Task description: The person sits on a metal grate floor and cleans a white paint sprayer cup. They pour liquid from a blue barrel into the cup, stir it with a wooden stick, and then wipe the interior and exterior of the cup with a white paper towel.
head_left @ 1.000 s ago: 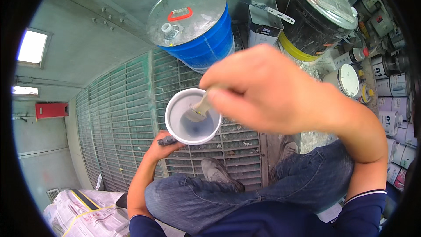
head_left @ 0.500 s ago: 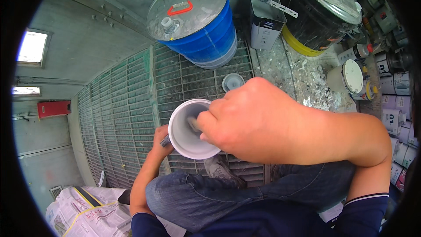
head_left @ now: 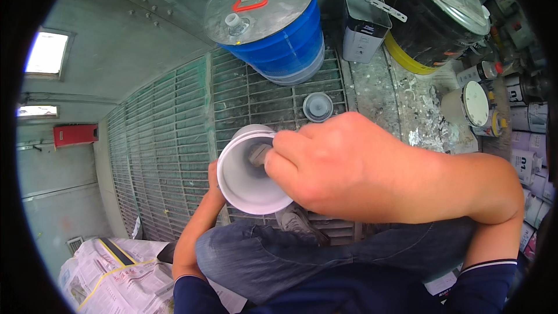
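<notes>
Your right hand (head_left: 334, 168) grasps a flat tool (head_left: 258, 154) angled leftward into the white bucket (head_left: 237, 189); your left hand (head_left: 214, 181) sits left, grip hidden.

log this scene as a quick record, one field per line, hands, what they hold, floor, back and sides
left hand: at the left side of the white container, fingers mostly hidden behind it
right hand: holding a flat pale tool, its end inside the container
container pose: tilted, mouth facing the camera
floor: metal grating, with a small round grey item on it
back: blue drum, metal tin with a perforated strip across its top, black drum
left side: red box, newspaper sheets
</notes>
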